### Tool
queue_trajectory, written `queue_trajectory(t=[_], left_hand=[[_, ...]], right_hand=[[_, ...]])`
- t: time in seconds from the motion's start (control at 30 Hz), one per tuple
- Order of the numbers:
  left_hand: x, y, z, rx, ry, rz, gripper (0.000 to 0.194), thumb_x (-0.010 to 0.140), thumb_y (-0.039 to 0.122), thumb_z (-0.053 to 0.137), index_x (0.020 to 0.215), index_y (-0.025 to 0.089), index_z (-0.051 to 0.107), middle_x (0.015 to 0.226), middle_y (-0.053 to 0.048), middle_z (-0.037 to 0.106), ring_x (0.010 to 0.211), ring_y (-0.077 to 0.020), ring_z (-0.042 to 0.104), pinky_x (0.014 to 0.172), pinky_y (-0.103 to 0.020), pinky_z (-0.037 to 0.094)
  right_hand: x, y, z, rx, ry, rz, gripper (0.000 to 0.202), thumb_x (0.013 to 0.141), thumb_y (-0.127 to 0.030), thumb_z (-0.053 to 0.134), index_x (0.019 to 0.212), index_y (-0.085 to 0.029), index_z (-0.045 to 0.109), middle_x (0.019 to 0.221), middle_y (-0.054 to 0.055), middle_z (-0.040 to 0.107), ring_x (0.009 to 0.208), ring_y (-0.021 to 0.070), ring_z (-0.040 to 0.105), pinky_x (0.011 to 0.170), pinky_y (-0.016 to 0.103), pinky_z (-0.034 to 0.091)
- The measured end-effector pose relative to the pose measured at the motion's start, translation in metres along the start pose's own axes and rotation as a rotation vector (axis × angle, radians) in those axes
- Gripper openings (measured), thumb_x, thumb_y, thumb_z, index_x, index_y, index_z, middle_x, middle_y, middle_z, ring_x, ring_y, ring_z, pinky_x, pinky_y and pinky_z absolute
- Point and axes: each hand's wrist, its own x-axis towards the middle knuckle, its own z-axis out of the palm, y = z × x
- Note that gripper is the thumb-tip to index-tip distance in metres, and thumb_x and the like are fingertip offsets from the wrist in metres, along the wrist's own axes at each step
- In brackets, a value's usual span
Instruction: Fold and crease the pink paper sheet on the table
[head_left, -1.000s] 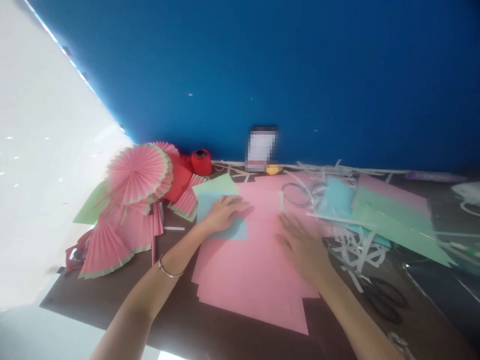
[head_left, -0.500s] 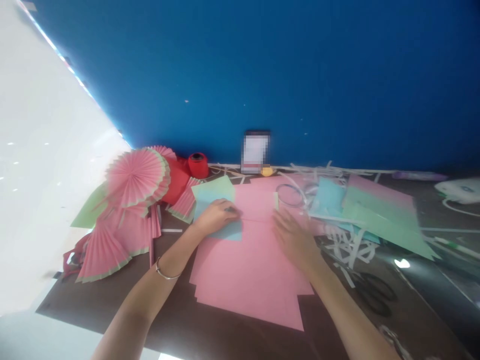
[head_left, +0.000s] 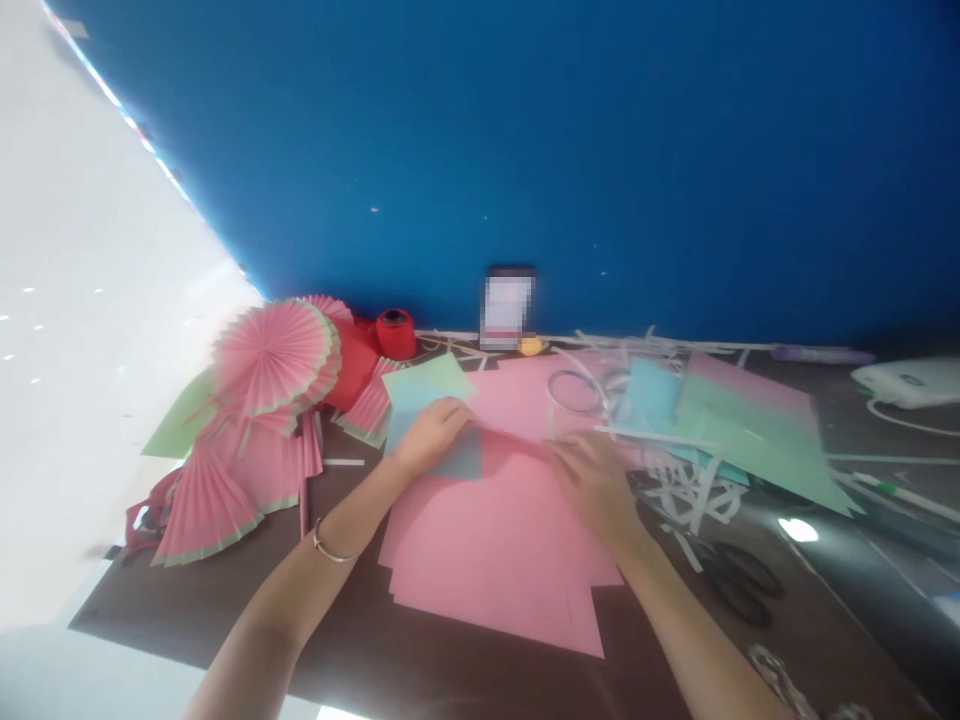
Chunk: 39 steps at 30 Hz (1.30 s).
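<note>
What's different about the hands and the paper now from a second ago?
The left hand was spread out; its fingers have drawn together. The right hand has bent its fingers too. Between them, an edge of pink paper now seems lifted; whether it's pinched is too blurry to tell. The fans and red roll stayed put.

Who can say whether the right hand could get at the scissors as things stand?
Probably yes: the scissors' handles lie uncovered beside the right forearm, with white strips just beyond. The right hand is at the pink paper, so it would have to draw back.
</note>
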Motion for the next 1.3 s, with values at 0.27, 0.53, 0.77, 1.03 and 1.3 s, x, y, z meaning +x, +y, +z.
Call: queue_trajectory(t=[0.27, 0.53, 0.77, 1.03, 1.3], left_hand=[[0.002, 0.0, -0.005, -0.897, -0.158, -0.531, 0.047, 0.078, 0.055, 0.056, 0.081, 0.01, 0.069, 0.078, -0.008, 0.069, 0.07, -0.0152, 0.061, 0.066, -0.027, 0.045], [0.006, -0.007, -0.004, -0.078, -0.281, -0.093, 0.022, 0.09, 0.031, 0.049, 0.089, 0.019, 0.068, 0.081, -0.004, 0.068, 0.086, -0.0178, 0.054, 0.079, -0.031, 0.036], [0.003, -0.011, -0.005, 0.246, -0.32, 0.095, 0.024, 0.093, 0.027, 0.042, 0.086, 0.017, 0.062, 0.083, -0.006, 0.059, 0.086, -0.0177, 0.049, 0.076, -0.03, 0.037], [0.001, -0.013, -0.006, 0.125, -0.312, 0.103, 0.014, 0.086, 0.017, 0.05, 0.086, 0.017, 0.064, 0.082, -0.004, 0.06, 0.08, -0.015, 0.054, 0.075, -0.027, 0.042], [0.0, -0.011, -0.008, 0.151, -0.341, 0.123, 0.015, 0.087, 0.016, 0.05, 0.085, 0.017, 0.065, 0.081, -0.004, 0.059, 0.078, -0.0143, 0.054, 0.072, -0.026, 0.043]], right_hand=[[0.014, -0.006, -0.045, 0.568, -0.356, 0.445, 0.029, 0.077, -0.048, 0.058, 0.076, -0.021, 0.069, 0.079, 0.005, 0.071, 0.072, 0.0203, 0.065, 0.065, 0.031, 0.051], [0.01, 0.013, -0.009, 0.32, -0.288, 0.372, 0.023, 0.081, -0.038, 0.051, 0.073, -0.021, 0.064, 0.076, 0.006, 0.068, 0.069, 0.0214, 0.062, 0.067, 0.036, 0.048], [0.003, 0.024, 0.001, 0.163, -0.307, 0.123, 0.024, 0.089, -0.031, 0.042, 0.08, -0.02, 0.062, 0.081, 0.007, 0.065, 0.08, 0.0226, 0.058, 0.076, 0.039, 0.045], [-0.001, 0.029, -0.005, 0.067, -0.265, -0.03, 0.027, 0.087, -0.02, 0.038, 0.086, -0.021, 0.065, 0.085, 0.007, 0.065, 0.082, 0.0222, 0.058, 0.078, 0.039, 0.045], [-0.003, 0.032, -0.007, 0.031, -0.26, -0.086, 0.027, 0.088, -0.018, 0.039, 0.088, -0.02, 0.066, 0.083, 0.007, 0.066, 0.08, 0.0217, 0.058, 0.077, 0.038, 0.044]])
